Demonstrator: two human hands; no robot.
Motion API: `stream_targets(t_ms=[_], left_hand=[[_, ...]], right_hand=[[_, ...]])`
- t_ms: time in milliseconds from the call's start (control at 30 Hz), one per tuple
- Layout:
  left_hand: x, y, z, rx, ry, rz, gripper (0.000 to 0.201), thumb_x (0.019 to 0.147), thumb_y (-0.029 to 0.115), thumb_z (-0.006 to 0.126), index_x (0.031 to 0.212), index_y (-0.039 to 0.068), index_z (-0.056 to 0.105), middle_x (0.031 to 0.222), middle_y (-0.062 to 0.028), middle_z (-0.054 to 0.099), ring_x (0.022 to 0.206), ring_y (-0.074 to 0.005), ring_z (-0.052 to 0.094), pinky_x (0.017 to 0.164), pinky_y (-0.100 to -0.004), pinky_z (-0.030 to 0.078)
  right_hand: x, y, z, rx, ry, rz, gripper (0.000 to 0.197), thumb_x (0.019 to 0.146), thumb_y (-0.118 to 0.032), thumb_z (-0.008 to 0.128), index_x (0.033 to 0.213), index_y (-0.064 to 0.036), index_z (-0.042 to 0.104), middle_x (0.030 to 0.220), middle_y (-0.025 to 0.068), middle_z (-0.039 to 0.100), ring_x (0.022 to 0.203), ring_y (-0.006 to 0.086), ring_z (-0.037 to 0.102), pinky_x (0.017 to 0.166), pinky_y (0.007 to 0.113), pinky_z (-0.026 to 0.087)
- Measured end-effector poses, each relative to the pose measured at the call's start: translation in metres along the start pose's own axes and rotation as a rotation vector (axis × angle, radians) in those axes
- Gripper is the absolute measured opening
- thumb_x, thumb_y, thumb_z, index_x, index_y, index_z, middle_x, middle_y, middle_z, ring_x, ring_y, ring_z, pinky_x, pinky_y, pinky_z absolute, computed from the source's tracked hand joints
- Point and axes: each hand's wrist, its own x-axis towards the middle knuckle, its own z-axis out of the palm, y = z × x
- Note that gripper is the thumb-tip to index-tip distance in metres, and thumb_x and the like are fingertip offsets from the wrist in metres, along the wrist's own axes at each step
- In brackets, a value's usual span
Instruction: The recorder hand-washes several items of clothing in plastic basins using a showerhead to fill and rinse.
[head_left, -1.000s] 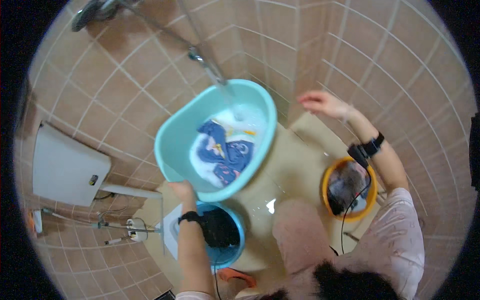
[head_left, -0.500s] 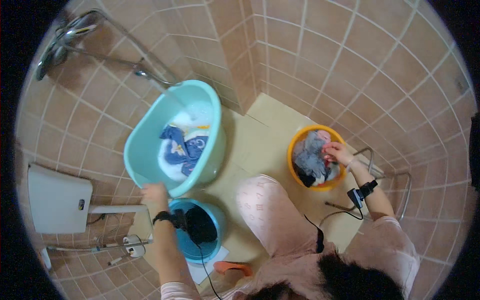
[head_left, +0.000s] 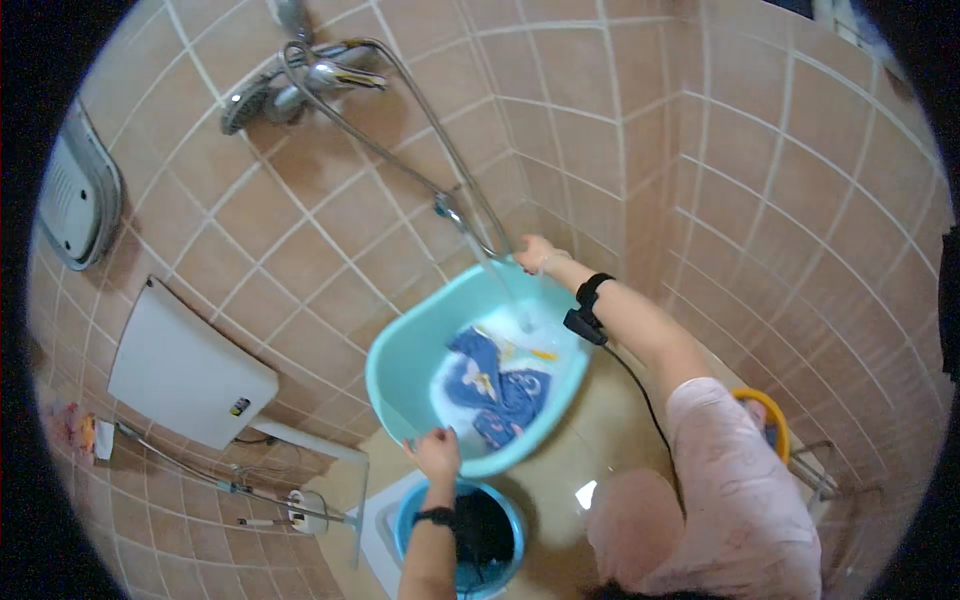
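Note:
A large light-blue washtub [head_left: 385,375] stands on the floor, with foamy water and blue patterned clothing [head_left: 505,395] inside. Water runs into it from a shower hose's spray end [head_left: 455,212] above the far side. My left hand [head_left: 436,456] is closed at the tub's near rim, fingers curled over the edge. At the far right rim my right hand [head_left: 537,252] also grips the edge, close to the hose. Below my left hand is a blue bucket [head_left: 518,525] holding something dark. A small yellow item [head_left: 543,355] lies in the foam.
An orange basin [head_left: 780,425] stands at the right, partly hidden by my right sleeve. Chrome shower fittings [head_left: 335,75] are on the tiled wall. A white cistern [head_left: 190,365] and a pipe are at the left. A metal rack [head_left: 815,470] sits beside the orange basin.
My right hand has left the clothes in the orange basin and reached across to the tub's far rim. My left hand stays at the near rim. The view has swung left.

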Motion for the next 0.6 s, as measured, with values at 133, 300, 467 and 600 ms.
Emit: stream_targets(t_ms=[133,300,467,600], left_hand=[[-0.008,-0.012,0.003,-0.012,0.008,-0.065,0.028,0.075,0.031,0.053,0.07,0.008,0.067,0.067,-0.0114,0.062,0.079,-0.028,0.058,0.104,-0.0462,0.019],[-0.003,-0.005,0.005,-0.008,0.058,-0.031,0.026,0.075,0.031,0.054,0.067,0.009,0.067,0.065,-0.0082,0.062,0.076,-0.026,0.058,0.102,-0.046,0.02],[-0.002,-0.003,-0.001,0.014,0.051,-0.046,0.027,0.075,0.032,0.054,0.064,0.009,0.065,0.063,-0.0077,0.061,0.074,-0.0255,0.058,0.102,-0.0457,0.021],[0.006,-0.003,0.008,-0.016,0.04,-0.011,0.027,0.074,0.032,0.054,0.064,0.01,0.065,0.064,-0.0081,0.061,0.076,-0.0251,0.057,0.102,-0.0457,0.021]], right_hand=[[0.051,-0.017,0.052,0.002,0.197,0.001,0.046,0.075,-0.028,0.06,0.108,0.0019,0.05,0.076,0.0151,0.063,0.067,0.0252,0.062,0.062,0.038,0.049],[0.112,0.003,0.038,0.09,0.415,0.229,0.032,0.081,-0.026,0.054,0.101,-0.0021,0.06,0.095,0.0201,0.062,0.094,0.0353,0.058,0.082,0.042,0.044],[0.136,-0.072,-0.04,0.301,0.743,-0.124,0.03,0.082,-0.027,0.054,0.1,-0.005,0.061,0.095,0.0206,0.062,0.09,0.0371,0.058,0.078,0.042,0.045],[0.161,-0.15,-0.143,0.356,0.782,-0.302,0.029,0.081,-0.03,0.054,0.097,-0.0075,0.063,0.094,0.0182,0.062,0.089,0.0361,0.059,0.075,0.041,0.046]])
